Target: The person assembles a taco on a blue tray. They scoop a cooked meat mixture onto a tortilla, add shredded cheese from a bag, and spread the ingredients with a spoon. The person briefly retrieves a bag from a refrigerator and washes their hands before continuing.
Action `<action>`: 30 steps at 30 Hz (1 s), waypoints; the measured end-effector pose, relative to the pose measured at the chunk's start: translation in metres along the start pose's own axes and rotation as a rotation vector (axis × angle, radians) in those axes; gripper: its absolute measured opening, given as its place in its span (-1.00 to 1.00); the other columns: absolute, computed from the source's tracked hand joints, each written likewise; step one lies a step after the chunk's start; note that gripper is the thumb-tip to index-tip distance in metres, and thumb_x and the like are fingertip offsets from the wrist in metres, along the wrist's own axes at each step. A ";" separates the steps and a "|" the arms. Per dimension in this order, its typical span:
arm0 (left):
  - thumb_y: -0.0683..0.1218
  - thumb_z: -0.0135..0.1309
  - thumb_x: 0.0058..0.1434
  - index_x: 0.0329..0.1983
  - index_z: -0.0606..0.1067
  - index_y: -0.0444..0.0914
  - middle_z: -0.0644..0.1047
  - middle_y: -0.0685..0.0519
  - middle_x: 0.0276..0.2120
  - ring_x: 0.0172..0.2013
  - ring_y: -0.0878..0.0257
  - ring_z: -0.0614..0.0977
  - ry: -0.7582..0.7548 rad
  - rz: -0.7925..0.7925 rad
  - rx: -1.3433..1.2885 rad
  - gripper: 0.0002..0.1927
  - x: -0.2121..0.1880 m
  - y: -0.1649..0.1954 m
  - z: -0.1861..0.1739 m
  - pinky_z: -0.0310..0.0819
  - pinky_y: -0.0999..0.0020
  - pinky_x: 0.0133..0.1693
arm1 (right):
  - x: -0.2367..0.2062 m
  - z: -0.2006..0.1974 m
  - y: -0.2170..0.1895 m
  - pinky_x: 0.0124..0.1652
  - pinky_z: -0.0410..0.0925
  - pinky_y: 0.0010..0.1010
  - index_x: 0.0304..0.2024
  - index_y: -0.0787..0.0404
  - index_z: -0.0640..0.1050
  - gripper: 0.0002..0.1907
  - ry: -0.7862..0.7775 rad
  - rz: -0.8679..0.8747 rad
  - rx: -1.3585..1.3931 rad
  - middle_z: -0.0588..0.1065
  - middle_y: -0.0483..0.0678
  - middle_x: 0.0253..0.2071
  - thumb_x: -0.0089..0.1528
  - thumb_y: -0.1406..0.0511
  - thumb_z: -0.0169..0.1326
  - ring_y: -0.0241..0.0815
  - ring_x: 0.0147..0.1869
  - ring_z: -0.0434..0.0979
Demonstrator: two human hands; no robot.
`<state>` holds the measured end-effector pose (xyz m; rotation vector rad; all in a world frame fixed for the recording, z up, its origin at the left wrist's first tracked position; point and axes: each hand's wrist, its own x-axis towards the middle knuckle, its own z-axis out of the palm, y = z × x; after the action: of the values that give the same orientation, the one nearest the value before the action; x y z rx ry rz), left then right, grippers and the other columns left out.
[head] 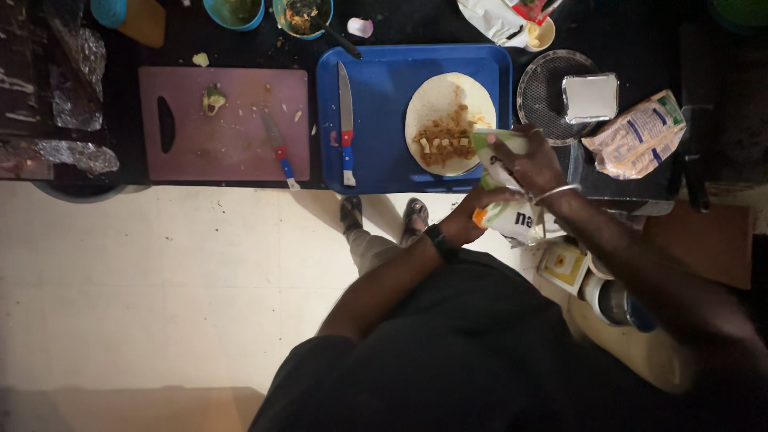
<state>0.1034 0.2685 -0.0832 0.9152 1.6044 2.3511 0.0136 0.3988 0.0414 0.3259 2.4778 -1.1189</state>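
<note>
**Both hands gripping a squeeze pouch over the tortilla**

You are reaching forward with both arms from the lower right. Your right hand, a bangle at its wrist, is closing around the upper part of the green-and-white pouch, tilting its top end toward the tortilla. Your left hand, a dark band at its wrist, is clamping the pouch's lower end, near its orange part. The pouch is hanging over the near right corner of the blue tray, its top just over the tortilla's right edge, beside the filling. A knife is lying on the tray, well left of your hands, on the dark tabletop.
</note>
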 end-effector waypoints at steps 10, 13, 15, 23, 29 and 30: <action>-0.18 0.24 0.16 0.39 0.34 -0.29 0.42 -0.05 0.33 0.37 0.12 0.42 0.127 0.041 -0.847 -0.30 -0.019 -0.038 0.000 0.31 0.17 0.39 | 0.020 0.032 -0.035 -0.25 0.54 -0.29 0.06 0.43 0.47 -0.26 -0.200 -0.252 -0.385 0.58 0.15 -0.12 0.03 0.08 0.41 -0.04 -0.18 0.68; -0.35 0.00 0.23 0.37 0.27 -0.24 0.42 0.01 0.29 0.35 0.17 0.44 0.233 -0.019 0.028 -0.40 -0.025 -0.040 -0.004 0.34 0.27 0.38 | 0.027 0.041 -0.034 -0.24 0.53 -0.24 0.10 0.44 0.41 -0.13 -0.206 -0.102 -0.432 0.60 0.19 -0.23 -0.04 0.03 0.45 0.00 -0.21 0.68; -0.37 0.03 0.26 0.32 0.35 -0.24 0.47 -0.03 0.23 0.26 0.17 0.52 0.189 -0.154 0.114 -0.45 -0.024 -0.039 -0.005 0.44 0.31 0.30 | 0.029 0.046 -0.034 -0.22 0.52 -0.23 0.11 0.42 0.41 -0.13 -0.203 -0.104 -0.462 0.60 0.21 -0.23 -0.04 0.01 0.44 0.03 -0.20 0.68; -0.37 -0.07 0.13 0.35 0.30 -0.29 0.45 -0.02 0.22 0.25 0.18 0.49 0.219 -0.029 -0.205 -0.35 -0.014 -0.033 -0.019 0.39 0.30 0.30 | 0.043 0.052 -0.046 -0.19 0.53 -0.21 0.12 0.43 0.41 -0.14 -0.191 -0.154 -0.555 0.59 0.27 -0.19 0.01 -0.01 0.43 0.10 -0.18 0.68; -0.22 0.14 0.25 0.25 0.31 -0.36 0.50 -0.10 0.10 0.15 0.07 0.54 0.311 -0.183 -0.431 -0.49 -0.024 -0.041 0.004 0.44 0.16 0.21 | 0.025 0.056 -0.041 -0.25 0.56 -0.22 0.15 0.36 0.43 -0.18 -0.222 -0.052 -0.560 0.60 0.27 -0.18 0.01 0.03 0.41 0.09 -0.20 0.70; -0.25 0.15 0.11 0.27 0.32 -0.33 0.51 -0.07 0.10 0.13 0.09 0.55 0.224 -0.121 0.075 -0.38 -0.025 -0.042 0.007 0.46 0.21 0.19 | 0.020 0.055 -0.039 -0.25 0.56 -0.22 0.14 0.37 0.44 -0.19 -0.217 -0.035 -0.548 0.60 0.27 -0.18 0.01 0.04 0.41 0.09 -0.20 0.71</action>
<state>0.1182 0.2807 -0.1289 0.5643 1.7843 2.3942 -0.0044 0.3325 0.0254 -0.0019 2.4735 -0.4208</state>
